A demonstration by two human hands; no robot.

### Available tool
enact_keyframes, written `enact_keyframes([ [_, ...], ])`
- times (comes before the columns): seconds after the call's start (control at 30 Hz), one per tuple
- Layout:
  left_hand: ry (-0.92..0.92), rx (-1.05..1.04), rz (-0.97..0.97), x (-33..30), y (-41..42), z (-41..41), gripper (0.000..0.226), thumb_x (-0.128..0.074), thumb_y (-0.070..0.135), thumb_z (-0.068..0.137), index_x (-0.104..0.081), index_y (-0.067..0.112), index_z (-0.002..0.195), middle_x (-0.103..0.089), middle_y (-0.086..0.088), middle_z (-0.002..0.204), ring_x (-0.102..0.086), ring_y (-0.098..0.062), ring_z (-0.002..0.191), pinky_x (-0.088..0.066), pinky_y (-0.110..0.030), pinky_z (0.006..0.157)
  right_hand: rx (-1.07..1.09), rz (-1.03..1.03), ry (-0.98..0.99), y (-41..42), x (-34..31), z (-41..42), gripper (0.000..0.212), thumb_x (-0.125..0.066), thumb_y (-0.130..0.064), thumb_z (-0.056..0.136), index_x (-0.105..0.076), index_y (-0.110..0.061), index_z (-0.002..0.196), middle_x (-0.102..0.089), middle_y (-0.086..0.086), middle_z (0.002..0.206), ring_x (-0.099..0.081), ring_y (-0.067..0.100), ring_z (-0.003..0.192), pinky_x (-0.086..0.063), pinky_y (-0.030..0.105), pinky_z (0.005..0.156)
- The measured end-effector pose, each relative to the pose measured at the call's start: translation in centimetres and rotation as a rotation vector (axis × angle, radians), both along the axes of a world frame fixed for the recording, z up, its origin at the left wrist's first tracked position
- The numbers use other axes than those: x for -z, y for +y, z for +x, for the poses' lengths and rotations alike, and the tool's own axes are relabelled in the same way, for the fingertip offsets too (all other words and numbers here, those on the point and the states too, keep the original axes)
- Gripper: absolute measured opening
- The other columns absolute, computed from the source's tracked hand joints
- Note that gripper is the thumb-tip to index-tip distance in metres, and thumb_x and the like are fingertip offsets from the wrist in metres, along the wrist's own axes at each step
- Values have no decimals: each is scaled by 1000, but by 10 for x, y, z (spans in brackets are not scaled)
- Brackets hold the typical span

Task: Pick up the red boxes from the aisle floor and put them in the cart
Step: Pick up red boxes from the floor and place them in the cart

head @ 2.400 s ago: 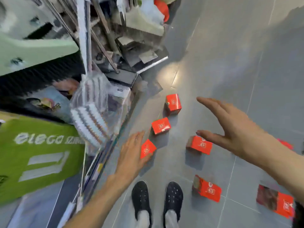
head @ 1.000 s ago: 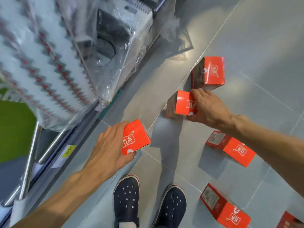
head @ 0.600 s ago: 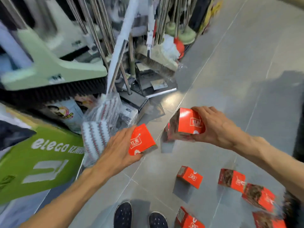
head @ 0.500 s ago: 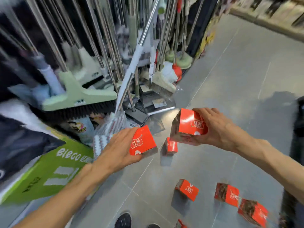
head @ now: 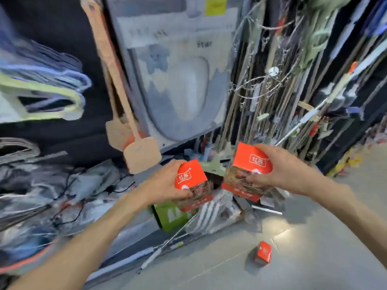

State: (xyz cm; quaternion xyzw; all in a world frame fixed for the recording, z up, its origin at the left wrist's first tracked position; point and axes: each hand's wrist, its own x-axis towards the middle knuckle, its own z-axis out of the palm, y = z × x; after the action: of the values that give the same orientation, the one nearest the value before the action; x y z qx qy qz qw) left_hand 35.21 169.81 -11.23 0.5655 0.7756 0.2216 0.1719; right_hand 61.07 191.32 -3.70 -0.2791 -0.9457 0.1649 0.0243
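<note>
Beyond both your hands rises a blurred shelf wall (head: 180, 84) of hanging housewares, and the grey aisle floor (head: 314, 237) spreads below and to the right of them. No cart is in sight, so you will have to turn to find it. Your right hand (head: 280, 170) grips one red box (head: 249, 170) from its right side, fingers curled over the top and thumb under the front. Your left hand (head: 165, 183) clasps a second red box (head: 191, 183) from its left side. Both look like light, stiff cartons that could dent if squeezed, so hold across opposite flat faces. A third box (head: 263, 252) lies on the floor, below your right hand.
</note>
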Motion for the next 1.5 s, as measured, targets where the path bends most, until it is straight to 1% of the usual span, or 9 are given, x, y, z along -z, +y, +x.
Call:
enact_keyframes([
  [0.27, 76, -493, -29, -59, -291, -44, 95, -79, 58, 70, -29, 26, 144, -45, 6, 129, -48, -12, 110, -41, -28, 87, -456, 35, 48, -197, -28, -169, 107, -64, -82, 56, -40, -25, 144, -53, -2, 138, -52, 19, 123, -42, 39, 105],
  [0.4, 113, -727, -70, -70, -460, -33, 90, -80, 51, 72, -35, 20, 144, -51, 0, 132, -52, -17, 116, -40, -24, 91, -711, 47, 19, -342, -42, -242, 93, -71, -74, 63, -42, -29, 139, -55, -7, 128, -55, 15, 114, -44, 33, 95],
  [0.5, 146, -930, -147, -76, -584, -19, 91, -76, 56, 71, -35, 22, 145, -52, -1, 135, -53, -21, 120, -44, -32, 96, -863, -35, 35, -456, -53, -281, 76, -78, -65, 66, -45, -38, 128, -55, -14, 118, -57, 8, 103, -44, 27, 86],
  [0.67, 151, -1238, -143, -84, -765, 10, 96, -67, 62, 67, -34, 19, 147, -50, -3, 139, -50, -22, 125, -39, -31, 101, -1072, -147, 62, -642, -48, -343, 81, -63, -93, 47, -46, -49, 113, -62, -21, 105, -62, -1, 88, -55, 34, 80],
  [0.73, 145, -1343, -113, -85, -827, 18, 95, -68, 60, 68, -35, 18, 147, -51, -3, 139, -51, -23, 125, -40, -31, 101, -1170, -155, 76, -717, -56, -359, 76, -65, -89, 50, -45, -49, 112, -60, -22, 103, -61, 0, 86, -54, 32, 78],
  [0.87, 108, -1512, -85, -88, -937, 24, 96, -69, 61, 67, -35, 21, 147, -51, -1, 139, -53, -19, 121, -42, -30, 97, -1368, -176, 39, -856, -73, -387, 63, -78, -60, 70, -37, -46, 116, -57, -16, 106, -63, 4, 86, -56, 28, 73],
  [1.07, 159, -1731, -102, -105, -1079, 18, 102, -54, 75, 56, -40, 24, 143, -55, 1, 134, -55, -17, 117, -46, -34, 96, -1641, -143, 89, -1050, -78, -458, 64, -75, -67, 64, -42, -49, 116, -58, -20, 101, -59, -1, 85, -55, 29, 75],
  [1.33, 153, -1959, -98, -131, -1262, 6, 87, -75, 56, 75, -36, 21, 145, -52, 1, 135, -53, -17, 117, -44, -30, 95, -1876, -88, 133, -1305, -94, -523, 85, -69, -78, 59, -47, -34, 129, -57, -15, 109, -57, 7, 95, -52, 35, 84],
  [1.5, 175, -1987, -129, -130, -1399, -22, 89, -73, 58, 74, -36, 22, 146, -52, 1, 136, -53, -17, 116, -44, -31, 96, -1938, -133, 122, -1447, -90, -557, 74, -73, -75, 61, -47, -38, 120, -57, -17, 103, -57, 2, 90, -54, 34, 80],
])
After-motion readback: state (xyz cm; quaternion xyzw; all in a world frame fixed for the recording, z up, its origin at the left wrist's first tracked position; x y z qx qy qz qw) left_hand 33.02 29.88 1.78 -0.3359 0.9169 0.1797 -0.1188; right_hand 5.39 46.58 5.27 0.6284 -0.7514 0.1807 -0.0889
